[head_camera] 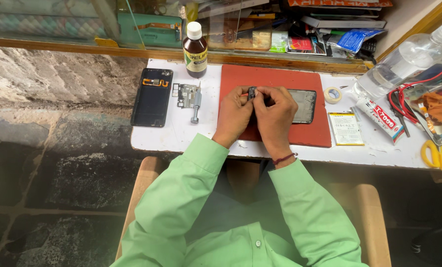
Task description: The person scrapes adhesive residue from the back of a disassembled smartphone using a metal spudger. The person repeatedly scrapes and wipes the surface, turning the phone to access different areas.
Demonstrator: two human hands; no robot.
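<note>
Both my hands meet over a red work mat (290,84) on a white bench. My left hand (233,116) and my right hand (276,116) together pinch a small dark part (251,92) between their fingertips. A thin red-handled tool seems to poke out to the left of the left fingers. Under my right hand lies a dark phone body (305,105), partly hidden by the hand. My sleeves are light green.
Left of the mat lie a black phone back cover (151,97), a small metal frame piece (185,95) and a grey screwdriver (196,105). A brown bottle (195,48) stands behind. Right: tape roll (333,94), battery (345,128), glue tube (381,116), clear plastic bottle (404,62), yellow scissors (439,155).
</note>
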